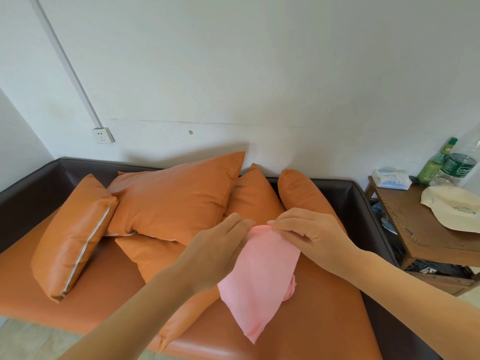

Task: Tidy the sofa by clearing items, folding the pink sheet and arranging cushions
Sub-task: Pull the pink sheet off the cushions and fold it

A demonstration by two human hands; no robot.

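The sheet (259, 279) hung over the sofa (78, 281), pinched at its top edge by the right hand (309, 232) and left hand (220, 253). Light, limp, probably slippery; corners looked the best hold.

To your right stands a wooden desk (426, 229). On it you have a cream hat (453, 207) near the front, a tissue pack (391, 178) at the back left, and a green bottle (436, 162) just beside a clear plastic bottle (461, 162) at the back. On the wall (259, 74) to your left, a socket (103, 135) sits at the end of a white conduit (67, 63).
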